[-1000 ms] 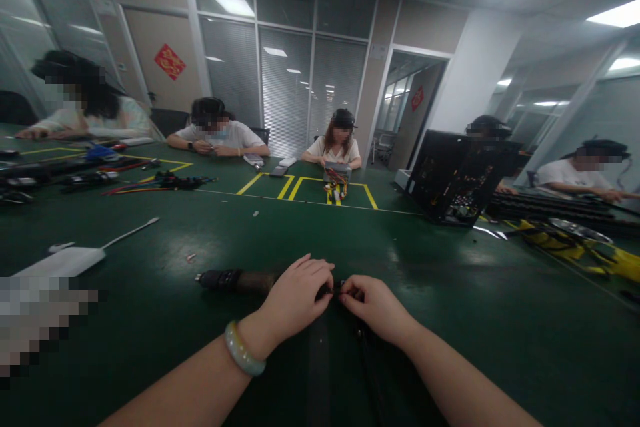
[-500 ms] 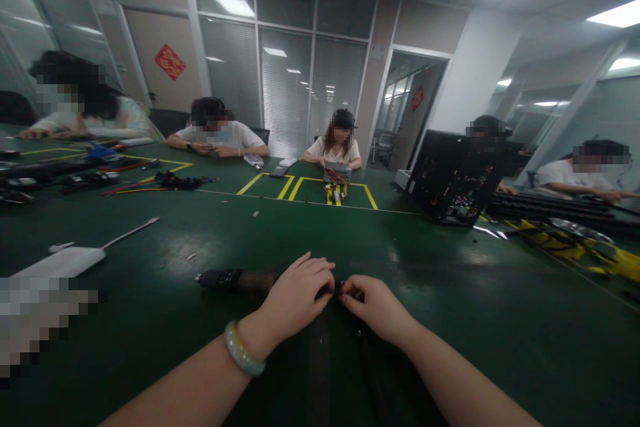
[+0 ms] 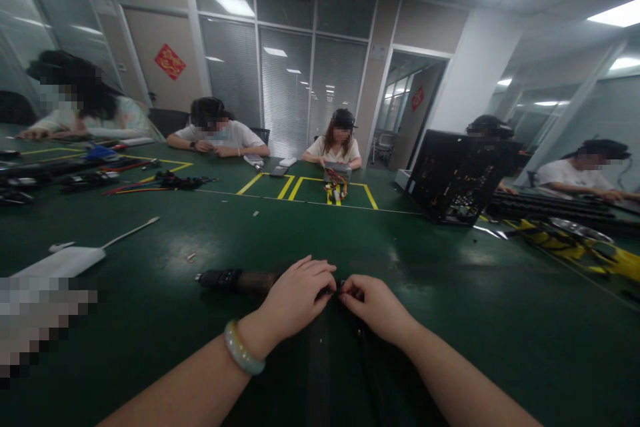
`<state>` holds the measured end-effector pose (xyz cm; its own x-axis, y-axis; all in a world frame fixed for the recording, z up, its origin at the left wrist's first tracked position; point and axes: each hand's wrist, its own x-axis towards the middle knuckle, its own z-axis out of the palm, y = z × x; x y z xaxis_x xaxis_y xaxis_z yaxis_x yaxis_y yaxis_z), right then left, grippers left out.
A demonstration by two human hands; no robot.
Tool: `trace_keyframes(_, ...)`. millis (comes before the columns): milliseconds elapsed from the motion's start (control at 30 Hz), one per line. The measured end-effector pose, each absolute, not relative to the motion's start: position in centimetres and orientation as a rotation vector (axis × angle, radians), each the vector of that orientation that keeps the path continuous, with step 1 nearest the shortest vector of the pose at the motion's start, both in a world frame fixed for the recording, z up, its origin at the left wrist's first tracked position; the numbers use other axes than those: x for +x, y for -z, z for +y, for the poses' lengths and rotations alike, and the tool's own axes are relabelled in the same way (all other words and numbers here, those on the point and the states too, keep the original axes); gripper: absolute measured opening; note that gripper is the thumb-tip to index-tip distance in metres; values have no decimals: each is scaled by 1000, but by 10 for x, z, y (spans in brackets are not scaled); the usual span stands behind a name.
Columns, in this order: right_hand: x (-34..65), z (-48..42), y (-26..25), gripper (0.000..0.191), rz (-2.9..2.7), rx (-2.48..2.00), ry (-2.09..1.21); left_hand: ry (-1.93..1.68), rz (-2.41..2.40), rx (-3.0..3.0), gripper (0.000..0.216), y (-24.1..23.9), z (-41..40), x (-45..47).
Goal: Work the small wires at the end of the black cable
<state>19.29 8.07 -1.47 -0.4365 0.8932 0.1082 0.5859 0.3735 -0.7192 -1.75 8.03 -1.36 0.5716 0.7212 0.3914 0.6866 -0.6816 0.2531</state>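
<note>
My left hand (image 3: 297, 297), with a pale green bangle (image 3: 243, 349) at the wrist, curls over the right end of an electric screwdriver (image 3: 255, 281). The tool lies flat with its black nose and metal tip pointing left. Close by on the right, my right hand (image 3: 377, 307) is closed in a pinch at the tool's tail end, where a dark cable (image 3: 367, 360) begins. That cable runs down towards me, barely visible against the dark table. Fingers cover the small part between my two hands.
On the green table (image 3: 450, 347), a white adapter (image 3: 65, 263) with a short lead lies left. Wire bundles (image 3: 175, 180) are farther back. A black computer case (image 3: 450, 177) stands right, near yellow straps (image 3: 575, 247). Several people sit around, one behind a grey power supply (image 3: 337, 172).
My hands stay almost in place; the left fingers have dipped very slightly. The screwdriver has not moved.
</note>
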Motion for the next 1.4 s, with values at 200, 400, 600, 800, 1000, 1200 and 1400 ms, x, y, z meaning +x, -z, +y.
trace_keyframes(200, 192, 82, 17, 9, -2130, -1296, -849, -752, 1245, 2712, 13, 17, 82, -17)
trace_keyframes(400, 192, 82, 16, 10, -2145, -1290, -826, -739, 1218, 2716, 14, 16, 81, -18)
trace_keyframes(600, 193, 82, 18, 9, -2128, -1291, -849, -768, 1259, 2699, 20, 15, 81, -17)
trace_keyframes(800, 193, 81, 18, 9, -2103, -1295, -879, -769, 1303, 2692, 14, 15, 79, -16)
trace_keyframes(1000, 193, 82, 19, 9, -2095, -1276, -889, -755, 1263, 2692, 8, 15, 81, -17)
trace_keyframes(1200, 193, 84, 23, 8, -2104, -1288, -848, -758, 1293, 2695, 16, 11, 79, -16)
trace_keyframes(1400, 193, 84, 22, 8, -2110, -1284, -850, -752, 1281, 2700, 7, 11, 79, -16)
